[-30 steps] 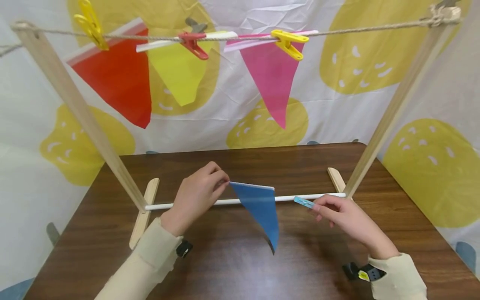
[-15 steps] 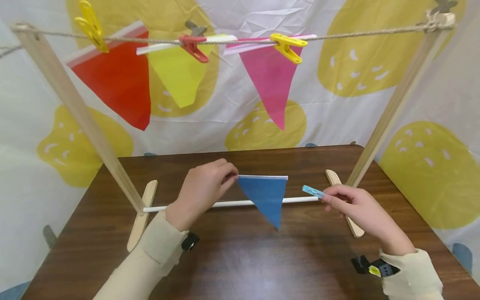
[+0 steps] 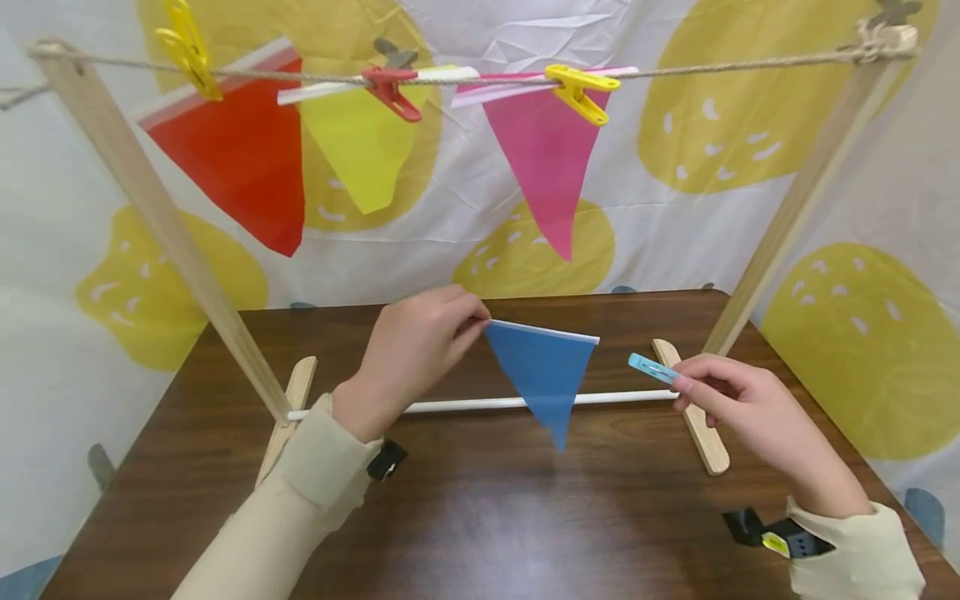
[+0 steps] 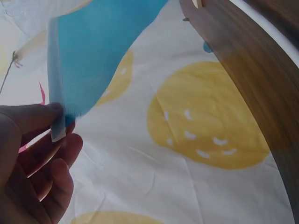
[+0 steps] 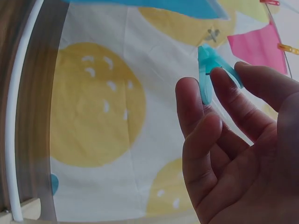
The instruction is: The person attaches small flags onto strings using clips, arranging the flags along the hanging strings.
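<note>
A blue triangular pennant (image 3: 542, 367) with a white top edge hangs point down from my left hand (image 3: 420, 350), which pinches its upper left corner. In the left wrist view, thumb and fingertips grip the white strip of the pennant (image 4: 93, 56). My right hand (image 3: 757, 408) holds a light blue clothespin (image 3: 652, 367) between thumb and fingers, to the right of the pennant. The right wrist view shows the clothespin (image 5: 205, 70) with its handles between the fingers. Above both hands runs a twine line (image 3: 720, 67).
Red (image 3: 240, 158), yellow (image 3: 360, 150) and pink (image 3: 543, 158) pennants hang on the line with yellow and red clothespins. Wooden posts (image 3: 165, 225) stand at both sides, joined low down by a white rod (image 3: 622, 398) over the brown table (image 3: 480, 517). A patterned cloth hangs behind.
My left hand has risen and moved right with the blue pennant, lifting it higher above the table. My right hand has moved up and right with the clothespin.
</note>
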Motion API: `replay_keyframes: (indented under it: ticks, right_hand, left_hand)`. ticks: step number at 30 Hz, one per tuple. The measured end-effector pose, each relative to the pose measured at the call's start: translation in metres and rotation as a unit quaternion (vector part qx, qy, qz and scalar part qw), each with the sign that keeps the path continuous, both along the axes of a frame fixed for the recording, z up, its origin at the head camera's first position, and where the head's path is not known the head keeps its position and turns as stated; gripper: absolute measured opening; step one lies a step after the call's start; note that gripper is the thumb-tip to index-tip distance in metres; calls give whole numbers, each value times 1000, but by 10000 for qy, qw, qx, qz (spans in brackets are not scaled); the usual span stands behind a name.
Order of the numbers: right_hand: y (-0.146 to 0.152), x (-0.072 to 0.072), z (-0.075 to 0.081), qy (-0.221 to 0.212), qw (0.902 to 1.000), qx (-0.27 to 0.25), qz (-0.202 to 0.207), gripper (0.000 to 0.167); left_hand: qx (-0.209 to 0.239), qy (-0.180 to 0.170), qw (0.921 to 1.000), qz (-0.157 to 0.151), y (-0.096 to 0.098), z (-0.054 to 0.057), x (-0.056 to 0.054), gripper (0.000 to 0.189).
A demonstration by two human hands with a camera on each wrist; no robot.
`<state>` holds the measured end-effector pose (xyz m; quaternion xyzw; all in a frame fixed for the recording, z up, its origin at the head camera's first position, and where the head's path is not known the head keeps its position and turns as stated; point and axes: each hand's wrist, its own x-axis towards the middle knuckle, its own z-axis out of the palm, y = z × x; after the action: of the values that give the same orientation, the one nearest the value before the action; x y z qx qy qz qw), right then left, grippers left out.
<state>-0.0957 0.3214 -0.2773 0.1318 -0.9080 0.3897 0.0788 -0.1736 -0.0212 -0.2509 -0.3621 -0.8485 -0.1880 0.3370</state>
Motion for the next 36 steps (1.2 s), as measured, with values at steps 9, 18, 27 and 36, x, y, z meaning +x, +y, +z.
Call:
replay_keyframes:
  ticks: [9,18,27,36]
  right_hand:
    - [9,6,7,188,9998,-15,50,8]
    - [12,11,23,326,9993,7,188,9]
    - [13,13,36,649,9975,285,35,9]
    - [12,13,51,777,9966,229,174,11]
  left_hand:
    - [265,299,9992,-44,14,16,3,5]
    - [159,492,9986,-109,31,27,7,6]
    - [340,738,9966,-150,47,39,7,9]
    - [757,1188,9891,-439,61,51,5,11]
